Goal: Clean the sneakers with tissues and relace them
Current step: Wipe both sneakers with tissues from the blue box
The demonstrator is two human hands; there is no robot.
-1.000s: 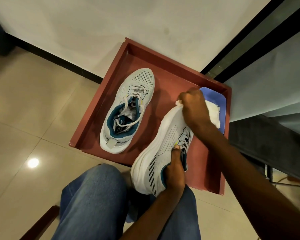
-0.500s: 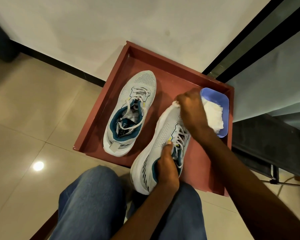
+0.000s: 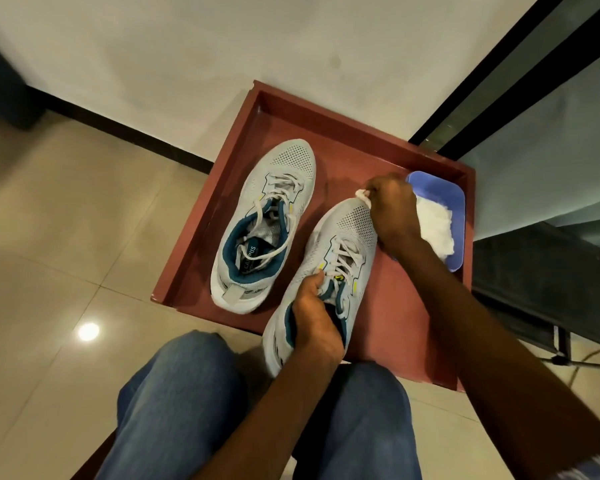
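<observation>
Two grey mesh sneakers with teal lining are over a red tray (image 3: 329, 123). The left sneaker (image 3: 267, 216) lies flat in the tray, laces loose. My left hand (image 3: 317, 320) grips the right sneaker (image 3: 340, 258) at its collar, fingers inside the opening, with the shoe top up and its heel over my lap. My right hand (image 3: 392, 209) presses a white tissue (image 3: 362, 194) against this sneaker's toe. Most of the tissue is hidden under my fingers.
A blue dish (image 3: 447, 192) holding white tissues (image 3: 433, 226) sits in the tray's right corner, just behind my right hand. My knees in blue jeans (image 3: 187, 403) are at the bottom. A wall stands behind the tray, beige floor tiles to the left.
The held sneaker has turned from lying on its side to top up, laces now showing. My left hand moved into the collar. My right hand stays with the tissue at the toe.
</observation>
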